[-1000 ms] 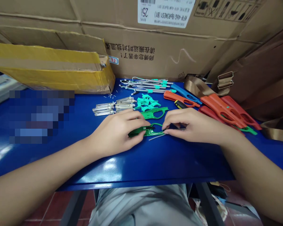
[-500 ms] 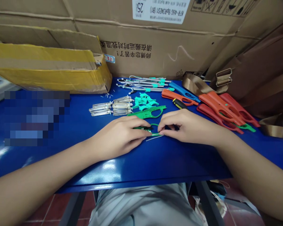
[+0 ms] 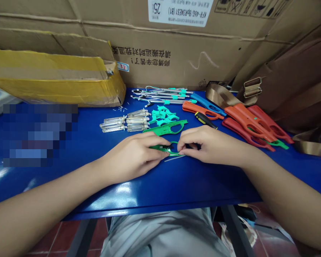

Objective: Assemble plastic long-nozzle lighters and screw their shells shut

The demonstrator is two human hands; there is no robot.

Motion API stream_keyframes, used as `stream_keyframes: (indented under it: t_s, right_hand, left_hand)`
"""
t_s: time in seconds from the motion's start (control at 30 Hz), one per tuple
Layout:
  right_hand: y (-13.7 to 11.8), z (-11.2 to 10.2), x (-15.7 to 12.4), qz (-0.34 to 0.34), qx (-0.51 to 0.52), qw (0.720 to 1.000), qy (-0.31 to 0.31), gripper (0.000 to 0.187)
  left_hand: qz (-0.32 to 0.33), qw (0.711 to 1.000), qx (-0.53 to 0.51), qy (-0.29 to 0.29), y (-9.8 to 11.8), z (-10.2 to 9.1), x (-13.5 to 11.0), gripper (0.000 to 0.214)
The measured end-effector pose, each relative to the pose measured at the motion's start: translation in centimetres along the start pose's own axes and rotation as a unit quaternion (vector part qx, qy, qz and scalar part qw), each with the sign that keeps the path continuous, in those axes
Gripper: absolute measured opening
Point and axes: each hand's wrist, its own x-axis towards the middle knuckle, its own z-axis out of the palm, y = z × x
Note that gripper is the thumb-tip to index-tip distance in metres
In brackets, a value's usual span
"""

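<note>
My left hand (image 3: 132, 153) is closed on a green plastic lighter casing half (image 3: 173, 154), holding it low over the blue table with thumb and fingers. Small metal and black parts show inside it, partly covered by my fingers. At its right end, my right hand (image 3: 205, 142) pinches the casing's edge by the loop; whatever is between those fingertips is too small to make out. A thin clear tube (image 3: 172, 159) sticks out just below the casing. Another green casing half (image 3: 160, 129) lies right behind my hands, its loop to the right.
Behind lie clear fuel tanks (image 3: 113, 125), teal triggers (image 3: 163, 114) and metal rods with wires (image 3: 166, 96). A black-and-yellow screwdriver (image 3: 204, 119) rests near red and orange casings (image 3: 250, 119) on the right. A yellow-taped carton (image 3: 69, 91) stands back left.
Both hands stay almost in place, with slightly more of the casing's inside showing between them. The view has shifted a little; the other parts lie as before.
</note>
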Motion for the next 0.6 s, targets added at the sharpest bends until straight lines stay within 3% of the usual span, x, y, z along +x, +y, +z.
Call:
stream_keyframes:
  t_s: [0.3,0.6]
  right_hand:
    - [-0.1,-0.9,-0.4,-0.004,0.013,1.0,0.0,0.011]
    - [-0.3,-1.0,-0.5,0.003,-0.004,0.999,-0.044,0.009]
  left_hand:
    - [-0.007,1.0,-0.014,0.011,-0.2,0.3,-0.2,0.023]
    - [-0.025,0.998,-0.058,0.019,-0.3,0.5,-0.1,0.02]
